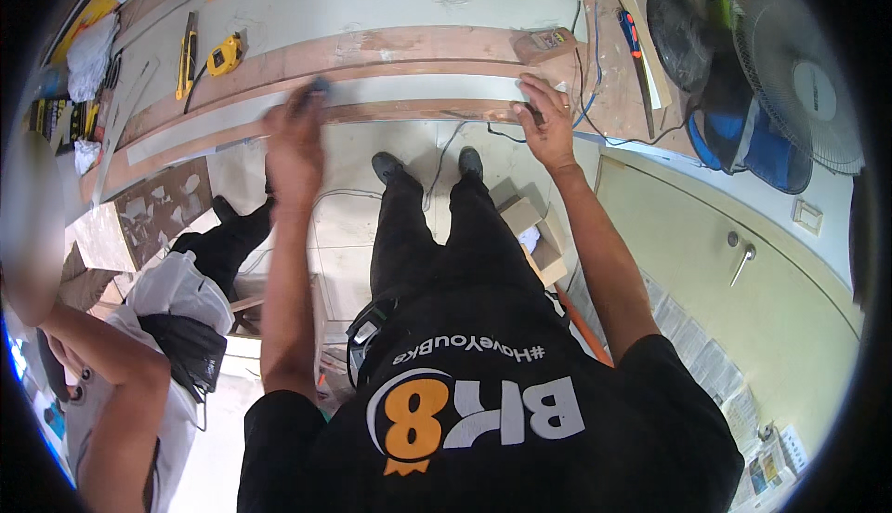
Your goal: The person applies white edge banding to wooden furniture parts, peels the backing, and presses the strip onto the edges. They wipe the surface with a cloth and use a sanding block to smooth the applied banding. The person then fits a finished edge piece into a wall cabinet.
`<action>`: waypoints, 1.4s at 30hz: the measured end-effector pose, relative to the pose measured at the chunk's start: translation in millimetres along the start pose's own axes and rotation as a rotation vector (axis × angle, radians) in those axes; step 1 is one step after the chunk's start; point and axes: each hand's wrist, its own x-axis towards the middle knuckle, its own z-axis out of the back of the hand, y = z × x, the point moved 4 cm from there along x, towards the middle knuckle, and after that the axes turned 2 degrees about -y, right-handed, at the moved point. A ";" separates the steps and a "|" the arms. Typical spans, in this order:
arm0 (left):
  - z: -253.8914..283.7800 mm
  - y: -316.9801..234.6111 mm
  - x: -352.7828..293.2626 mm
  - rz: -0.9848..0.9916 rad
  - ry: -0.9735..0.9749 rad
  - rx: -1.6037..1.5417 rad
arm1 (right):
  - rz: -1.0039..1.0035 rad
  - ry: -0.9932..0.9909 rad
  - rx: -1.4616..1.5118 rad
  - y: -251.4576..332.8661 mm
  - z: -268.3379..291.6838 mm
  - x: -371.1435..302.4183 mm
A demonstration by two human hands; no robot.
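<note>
A long white strip (409, 88) lies along a narrow brown wooden board (409, 110) at the workbench's near edge. My left hand (295, 151), smeared by motion, is over the strip left of the middle. Its fingers are closed around a small dark object (319, 85) whose kind I cannot make out. At the strip's right end my right hand (550, 123) has its fingers on top and its thumb at the near edge, gripping the board. Behind them lies a brownish block (544, 45) with a label.
A yellow tape measure (224, 55) and a yellow utility knife (188, 53) lie at the back left. To the right are a blue-and-red-handled tool (632, 39), cables and a fan (804, 76). Another person (121, 374) is close on my left. An open cardboard box (544, 234) stands on the floor.
</note>
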 end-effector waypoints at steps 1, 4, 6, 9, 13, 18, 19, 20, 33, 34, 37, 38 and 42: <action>-28.5 -34.0 -5.3 -0.100 0.027 0.061 | 0.036 0.024 0.011 -2.5 1.3 -1.8; -120.6 -94.5 -35.5 -0.056 0.161 0.026 | 0.081 0.077 -0.014 -13.4 3.7 -11.3; -186.0 -122.8 -62.2 -0.042 0.185 0.110 | 0.127 0.080 0.017 -20.7 7.7 -15.3; -255.8 -159.8 -94.8 0.053 0.222 0.136 | 0.199 0.093 0.065 -28.2 10.5 -17.4; -212.2 -172.0 -61.6 -0.006 0.292 0.299 | 0.232 0.136 -0.032 -35.3 13.8 -19.2; -92.4 -72.6 -10.5 0.280 0.013 0.709 | 0.239 0.197 -0.171 -37.9 14.5 -24.1; -99.2 -79.4 -14.0 0.295 0.027 0.673 | 0.228 0.211 -0.178 -37.5 15.4 -25.4; -111.2 -85.4 -18.0 0.332 0.021 0.642 | 0.216 0.221 -0.195 -37.5 15.7 -24.7; -166.0 -113.2 -33.6 0.467 0.064 0.624 | 0.199 0.382 -0.293 -29.3 24.4 -18.2; -194.1 -150.7 -40.5 0.404 -0.054 0.568 | 0.202 0.380 -0.314 -29.5 25.4 -18.5; -166.3 -97.5 -46.6 0.250 0.012 0.490 | 0.222 0.417 -0.341 -32.2 25.0 -14.1; -147.3 -73.8 -54.3 0.227 0.063 0.476 | 0.220 0.413 -0.327 -31.6 25.4 -14.4; -103.2 -9.4 -57.9 0.655 -0.083 0.495 | 0.181 0.444 -0.343 -26.7 21.6 -14.2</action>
